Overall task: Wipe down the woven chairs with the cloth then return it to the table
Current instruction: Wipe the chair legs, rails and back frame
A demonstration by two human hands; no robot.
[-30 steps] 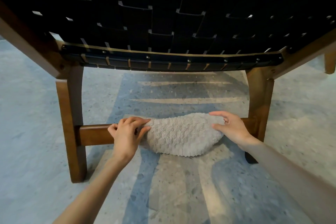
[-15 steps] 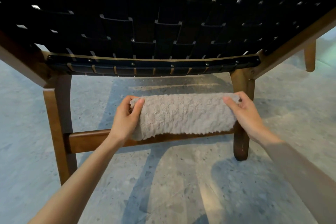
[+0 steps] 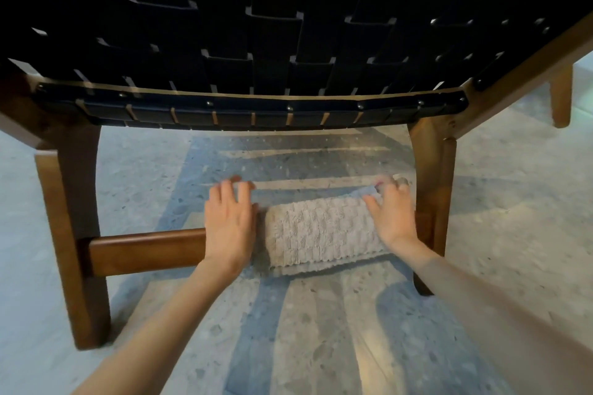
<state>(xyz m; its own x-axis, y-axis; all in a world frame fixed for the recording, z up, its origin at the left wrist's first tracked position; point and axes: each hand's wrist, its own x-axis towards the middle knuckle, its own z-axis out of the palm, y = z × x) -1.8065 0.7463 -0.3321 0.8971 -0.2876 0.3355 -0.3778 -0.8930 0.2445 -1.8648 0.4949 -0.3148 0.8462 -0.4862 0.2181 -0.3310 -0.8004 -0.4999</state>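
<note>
Since the earlier frame the cloth (image 3: 321, 231) has come down from its raised position and now lies draped over the rail (image 3: 144, 250) of the chair (image 3: 256, 42). Both grips have come down with it.

Cloth: it lies across the right-hand part of the rail, between the two grips. Its near edge hangs just below the rail's front face. Its far part passes over the top of the rail, and a thin strip of it runs up to the right fingertips.

Left grip (image 3: 229, 221): it rests palm down on the left end of the cloth, where cloth meets bare rail. The fingers (image 3: 224, 192) reach forward past the rail and look roughly straight. Motion blur hides the fingertips, so it cannot be told whether they pinch the cloth.

Right grip (image 3: 390, 215): it rests palm down on the right end of the cloth, just beside the right leg (image 3: 433, 202). The fingers curl at the tips and pinch the far edge of the cloth, holding that strip lifted.

Chair: black woven straps fill the upper part of the view, and studs fix them to a wooden frame. The rail runs low between the left leg (image 3: 61, 234) and the right leg.

Floor (image 3: 321, 346): speckled grey stone, crossed by bands of shadow.
</note>
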